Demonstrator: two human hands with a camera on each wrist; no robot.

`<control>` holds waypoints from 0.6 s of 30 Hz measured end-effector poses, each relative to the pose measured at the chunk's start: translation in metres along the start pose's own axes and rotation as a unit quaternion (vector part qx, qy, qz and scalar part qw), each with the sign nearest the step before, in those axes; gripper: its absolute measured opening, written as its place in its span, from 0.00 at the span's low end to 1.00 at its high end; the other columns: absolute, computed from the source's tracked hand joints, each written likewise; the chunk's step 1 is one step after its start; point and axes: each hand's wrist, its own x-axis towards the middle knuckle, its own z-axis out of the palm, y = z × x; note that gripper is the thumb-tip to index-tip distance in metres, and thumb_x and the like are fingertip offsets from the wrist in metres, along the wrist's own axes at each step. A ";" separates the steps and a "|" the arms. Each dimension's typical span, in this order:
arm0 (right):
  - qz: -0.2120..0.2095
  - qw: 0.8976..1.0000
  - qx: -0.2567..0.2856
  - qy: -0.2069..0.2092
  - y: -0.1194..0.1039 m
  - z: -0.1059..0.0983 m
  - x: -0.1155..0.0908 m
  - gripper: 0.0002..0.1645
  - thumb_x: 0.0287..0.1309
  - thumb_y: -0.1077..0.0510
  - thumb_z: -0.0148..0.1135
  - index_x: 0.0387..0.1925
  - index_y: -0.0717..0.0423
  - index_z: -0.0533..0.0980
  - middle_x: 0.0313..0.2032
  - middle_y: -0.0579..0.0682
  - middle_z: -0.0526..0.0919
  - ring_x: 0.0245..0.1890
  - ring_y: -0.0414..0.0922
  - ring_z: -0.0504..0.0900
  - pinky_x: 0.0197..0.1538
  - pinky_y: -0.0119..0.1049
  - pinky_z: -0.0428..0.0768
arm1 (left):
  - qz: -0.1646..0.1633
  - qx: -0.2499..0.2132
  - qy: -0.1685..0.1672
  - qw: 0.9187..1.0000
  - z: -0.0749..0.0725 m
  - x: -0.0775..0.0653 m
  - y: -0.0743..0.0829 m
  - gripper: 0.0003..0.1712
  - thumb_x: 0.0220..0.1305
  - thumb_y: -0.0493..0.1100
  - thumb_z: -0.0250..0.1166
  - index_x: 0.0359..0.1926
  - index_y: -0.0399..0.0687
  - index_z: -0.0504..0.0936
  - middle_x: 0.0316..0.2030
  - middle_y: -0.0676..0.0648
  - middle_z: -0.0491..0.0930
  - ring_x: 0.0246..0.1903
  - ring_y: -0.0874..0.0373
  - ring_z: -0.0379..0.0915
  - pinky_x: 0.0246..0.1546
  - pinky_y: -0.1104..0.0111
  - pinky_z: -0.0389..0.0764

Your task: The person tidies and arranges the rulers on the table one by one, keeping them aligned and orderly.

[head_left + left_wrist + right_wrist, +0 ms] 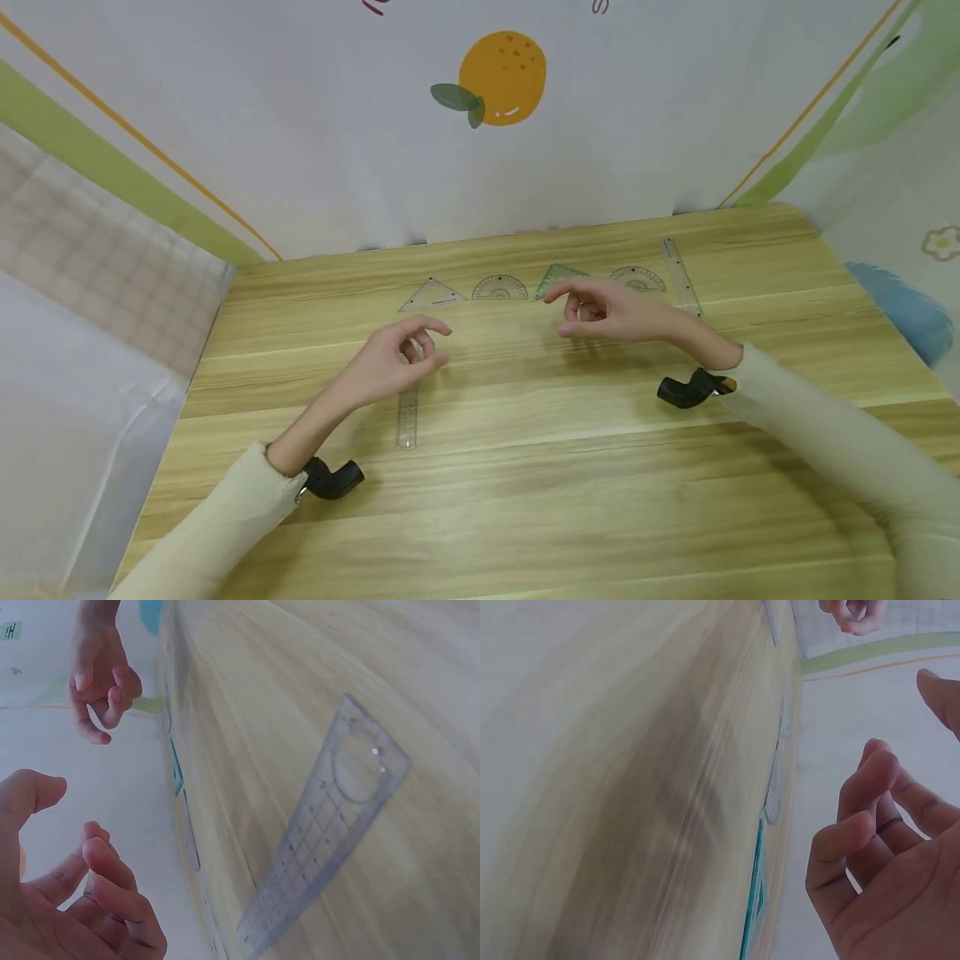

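Note:
My left hand [390,357] hovers over a clear ruler [407,421], its fingers loosely curled and holding nothing. In the left wrist view that ruler [322,825] lies flat, its round hole at the near end. Farther right, my right hand [618,312] is held above the table, also loosely bent with nothing in it. Just behind it lies a green set square [561,273], partly covered by the fingers, and a clear protractor [637,278]. A second protractor [500,287] and a clear triangular set square [432,296] lie to the left in the same row.
Another clear ruler [678,271] lies slanted at the right end of the row. Everything rests on a wood-grain table [525,500]. A white printed cloth [337,150] hangs behind the table's back edge.

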 end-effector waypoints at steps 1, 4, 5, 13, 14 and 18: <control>-0.002 1.000 -0.004 0.002 0.000 -0.001 -0.001 0.25 0.68 0.63 0.66 0.62 0.65 0.71 0.32 0.54 0.78 0.22 0.46 0.70 0.27 0.34 0.69 | 0.000 -0.001 -0.001 1.000 0.001 0.001 0.001 0.20 0.67 0.42 0.69 0.57 0.39 0.80 0.33 0.50 0.78 0.24 0.55 0.72 0.27 0.68 0.70; 0.007 1.000 -0.008 0.007 0.003 -0.004 -0.007 0.26 0.68 0.62 0.66 0.63 0.65 0.71 0.32 0.54 0.78 0.22 0.46 0.70 0.27 0.34 0.69 | 0.000 -0.004 -0.003 1.000 0.004 0.006 0.002 0.21 0.67 0.42 0.69 0.58 0.39 0.79 0.33 0.50 0.78 0.24 0.55 0.71 0.27 0.67 0.70; 0.012 1.000 -0.009 0.009 0.004 -0.005 -0.008 0.27 0.68 0.61 0.66 0.64 0.65 0.70 0.33 0.54 0.78 0.22 0.46 0.70 0.27 0.34 0.70 | 0.000 -0.006 -0.004 1.000 0.004 0.008 0.002 0.21 0.67 0.42 0.69 0.58 0.39 0.79 0.33 0.50 0.78 0.24 0.55 0.71 0.27 0.67 0.70; 0.002 0.999 -0.030 0.042 0.011 -0.015 -0.024 0.27 0.68 0.63 0.66 0.65 0.64 0.70 0.34 0.54 0.78 0.21 0.45 0.71 0.25 0.35 0.69 | 0.005 -0.009 -0.012 1.000 0.016 0.025 0.006 0.22 0.67 0.43 0.69 0.59 0.40 0.79 0.32 0.49 0.78 0.23 0.53 0.71 0.27 0.66 0.71; 0.001 0.998 -0.030 0.047 0.011 -0.017 -0.026 0.27 0.68 0.63 0.65 0.65 0.64 0.70 0.34 0.54 0.78 0.21 0.46 0.71 0.25 0.35 0.69 | 0.006 -0.010 -0.014 1.000 0.018 0.029 0.007 0.22 0.68 0.43 0.69 0.59 0.40 0.79 0.32 0.49 0.78 0.23 0.53 0.71 0.27 0.66 0.71; 0.006 0.998 -0.021 0.063 0.012 -0.025 -0.032 0.27 0.69 0.64 0.64 0.66 0.65 0.69 0.35 0.56 0.78 0.22 0.49 0.71 0.26 0.36 0.70 | 0.014 -0.013 -0.020 1.000 0.027 0.041 0.012 0.22 0.68 0.43 0.69 0.60 0.39 0.79 0.32 0.49 0.79 0.21 0.54 0.70 0.25 0.66 0.71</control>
